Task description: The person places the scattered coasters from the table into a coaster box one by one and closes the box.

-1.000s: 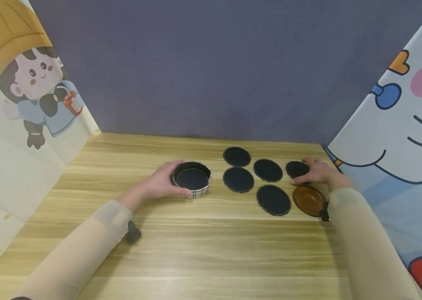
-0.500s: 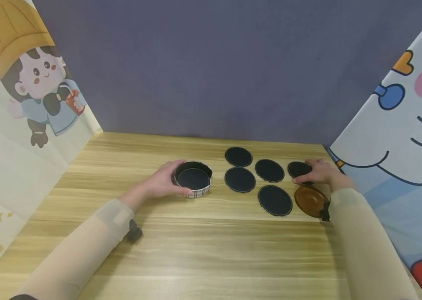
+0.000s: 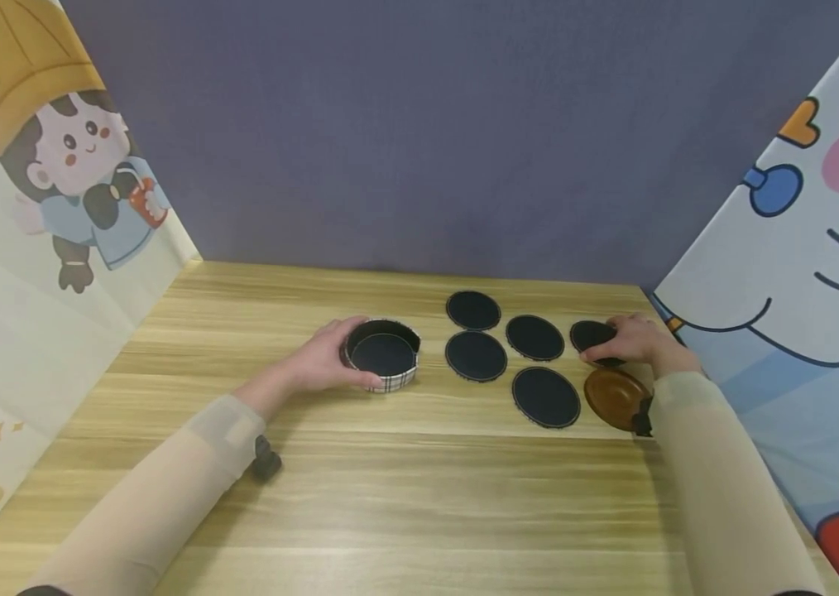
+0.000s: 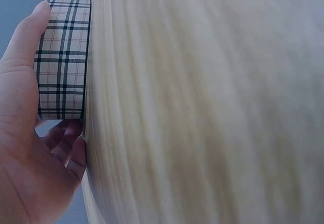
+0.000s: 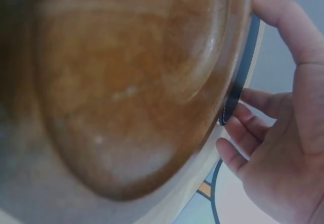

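Observation:
My left hand (image 3: 326,358) grips a round, low coaster holder (image 3: 388,383) with a plaid outer wall, black inside and a gap in its rim on the right. Its thumb lies along the near side, and in the left wrist view the plaid holder (image 4: 62,59) stands on the wood. At the right, my right hand (image 3: 635,341) pinches a black round coaster (image 3: 589,336) between thumb and fingers by its edges. That coaster lies flat at the table's surface, partly covered by the hand. In the right wrist view, only the edge of the coaster (image 5: 245,67) shows beyond a brown dish.
A brown wooden dish (image 3: 613,399) sits just in front of the right hand, near the right wrist camera. Several black coasters lie between the hands, such as a back one (image 3: 473,310) and a front one (image 3: 546,397). A grey wall (image 3: 419,141) bounds the table (image 3: 405,497) behind.
Both hands stay where they were, at the holder and the coaster. The whole head view has shifted slightly.

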A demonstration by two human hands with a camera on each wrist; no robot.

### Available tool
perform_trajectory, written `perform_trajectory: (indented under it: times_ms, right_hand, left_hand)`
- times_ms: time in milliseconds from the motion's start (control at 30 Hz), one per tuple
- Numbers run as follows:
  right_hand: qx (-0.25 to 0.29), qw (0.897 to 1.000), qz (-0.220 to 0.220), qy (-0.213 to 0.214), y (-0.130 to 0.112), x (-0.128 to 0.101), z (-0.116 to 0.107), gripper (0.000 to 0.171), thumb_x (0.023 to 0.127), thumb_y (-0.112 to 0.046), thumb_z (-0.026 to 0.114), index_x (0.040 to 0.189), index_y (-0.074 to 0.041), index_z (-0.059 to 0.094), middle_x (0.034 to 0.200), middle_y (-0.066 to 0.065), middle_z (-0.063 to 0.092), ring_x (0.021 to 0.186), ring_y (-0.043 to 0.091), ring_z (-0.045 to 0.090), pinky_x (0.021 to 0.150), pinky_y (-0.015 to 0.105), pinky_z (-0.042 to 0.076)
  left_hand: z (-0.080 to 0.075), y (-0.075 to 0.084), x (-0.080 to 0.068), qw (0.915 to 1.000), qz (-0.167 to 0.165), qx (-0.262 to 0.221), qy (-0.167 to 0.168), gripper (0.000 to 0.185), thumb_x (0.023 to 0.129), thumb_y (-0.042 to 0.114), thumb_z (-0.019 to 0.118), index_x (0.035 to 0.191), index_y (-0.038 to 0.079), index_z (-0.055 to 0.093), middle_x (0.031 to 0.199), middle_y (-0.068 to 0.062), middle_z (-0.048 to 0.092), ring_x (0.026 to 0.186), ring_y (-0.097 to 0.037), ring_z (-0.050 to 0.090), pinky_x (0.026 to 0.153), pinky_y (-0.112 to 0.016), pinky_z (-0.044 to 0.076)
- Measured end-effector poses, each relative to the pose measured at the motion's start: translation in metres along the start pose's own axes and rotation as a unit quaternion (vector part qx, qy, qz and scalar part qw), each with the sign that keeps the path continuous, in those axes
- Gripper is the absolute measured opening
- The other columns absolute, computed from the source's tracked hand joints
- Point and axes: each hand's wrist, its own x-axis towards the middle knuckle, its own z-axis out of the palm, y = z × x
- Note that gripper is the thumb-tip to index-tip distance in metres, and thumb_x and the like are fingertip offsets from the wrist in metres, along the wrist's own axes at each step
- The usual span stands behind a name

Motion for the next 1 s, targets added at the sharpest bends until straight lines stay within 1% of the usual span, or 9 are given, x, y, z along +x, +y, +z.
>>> perform_trajectory:
  times_ms: [100, 233, 333, 367, 467, 533, 600, 733, 1000]
  right_hand:
    - [-0.006, 1.0, 0.003, 0.005, -0.003, -0.001, 0.0, 0.129, 0.086, -0.081, 0.075, 0.167, 0.009, 0.03, 0.165, 0.05, 0.018, 0.145, 0.072, 0.027, 0.11, 0.089, 0.035]
    - [-0.001, 1.0, 0.009, 0.009, -0.006, -0.001, 0.0, 0.129, 0.085, -0.078, 0.076, 0.168, 0.007, 0.026, 0.162, 0.05, 0.016, 0.142, 0.07, 0.031, 0.104, 0.091, 0.037]
    - [0.008, 1.0, 0.005, 0.016, -0.006, 0.0, 0.001, 0.127, 0.085, -0.076, 0.078, 0.17, 0.003, 0.026, 0.163, 0.051, 0.014, 0.144, 0.069, 0.029, 0.105, 0.091, 0.037]
    - [0.013, 1.0, -0.001, 0.023, -0.005, 0.0, 0.001, 0.124, 0.086, -0.073, 0.079, 0.169, 0.002, 0.027, 0.163, 0.051, 0.014, 0.144, 0.069, 0.029, 0.105, 0.09, 0.037]
    - [0.015, 0.998, -0.027, 0.062, -0.004, 0.0, 0.001, 0.112, 0.087, -0.064, 0.082, 0.166, 0.001, 0.034, 0.162, 0.053, 0.022, 0.144, 0.07, 0.03, 0.109, 0.087, 0.039]
    - [0.022, 0.995, -0.042, 0.086, -0.006, -0.002, -0.002, 0.104, 0.09, -0.055, 0.082, 0.163, 0.003, 0.036, 0.16, 0.053, 0.026, 0.145, 0.069, 0.029, 0.112, 0.085, 0.038]
    - [0.031, 0.993, -0.049, 0.103, -0.008, -0.006, -0.005, 0.1, 0.092, -0.05, 0.081, 0.162, 0.004, 0.037, 0.159, 0.053, 0.026, 0.147, 0.068, 0.026, 0.114, 0.083, 0.036]
    - [0.053, 0.991, -0.058, 0.11, -0.016, -0.016, -0.01, 0.098, 0.093, -0.046, 0.081, 0.163, 0.004, 0.036, 0.159, 0.05, 0.023, 0.148, 0.065, 0.021, 0.115, 0.082, 0.034]
    - [0.033, 0.984, -0.088, 0.152, -0.046, -0.034, -0.012, 0.096, 0.092, -0.049, 0.084, 0.164, -0.002, 0.043, 0.153, 0.045, 0.033, 0.14, 0.057, 0.036, 0.11, 0.077, 0.041]
  left_hand:
    - [0.0, -0.001, 0.0, 1.0, -0.002, 0.001, -0.002, 0.131, 0.072, 0.062, 0.099, 0.174, 0.018, 0.03, 0.17, -0.021, 0.041, 0.157, -0.045, 0.04, 0.128, -0.074, 0.033]
    - [0.0, -0.001, -0.001, 1.0, -0.004, -0.001, -0.003, 0.132, 0.071, 0.062, 0.1, 0.174, 0.019, 0.03, 0.17, -0.021, 0.041, 0.158, -0.045, 0.039, 0.128, -0.074, 0.033]
    - [0.001, -0.001, -0.001, 1.0, -0.005, -0.001, -0.003, 0.132, 0.07, 0.062, 0.1, 0.174, 0.019, 0.03, 0.17, -0.02, 0.041, 0.157, -0.045, 0.039, 0.128, -0.074, 0.033]
    - [0.0, -0.001, -0.001, 1.0, -0.004, 0.0, -0.002, 0.132, 0.071, 0.063, 0.1, 0.174, 0.019, 0.03, 0.17, -0.02, 0.041, 0.157, -0.045, 0.039, 0.128, -0.074, 0.033]
    - [0.0, -0.001, 0.0, 1.0, -0.003, 0.003, -0.002, 0.131, 0.072, 0.063, 0.099, 0.174, 0.019, 0.03, 0.169, -0.02, 0.042, 0.157, -0.045, 0.04, 0.127, -0.074, 0.034]
    - [-0.001, -0.001, -0.001, 1.0, -0.004, 0.003, -0.001, 0.13, 0.072, 0.062, 0.099, 0.174, 0.019, 0.03, 0.168, -0.02, 0.043, 0.156, -0.045, 0.041, 0.127, -0.074, 0.034]
    - [-0.001, 0.0, -0.001, 1.0, -0.005, 0.003, -0.001, 0.129, 0.073, 0.062, 0.099, 0.174, 0.019, 0.03, 0.167, -0.02, 0.044, 0.156, -0.045, 0.041, 0.127, -0.074, 0.035]
    - [-0.002, 0.001, -0.001, 1.0, -0.002, 0.003, -0.001, 0.129, 0.073, 0.061, 0.099, 0.173, 0.019, 0.031, 0.166, -0.019, 0.045, 0.155, -0.045, 0.041, 0.127, -0.074, 0.034]
    - [-0.001, -0.001, 0.0, 1.0, 0.006, 0.0, -0.002, 0.129, 0.073, 0.061, 0.099, 0.173, 0.017, 0.031, 0.169, -0.02, 0.043, 0.156, -0.045, 0.04, 0.128, -0.075, 0.032]
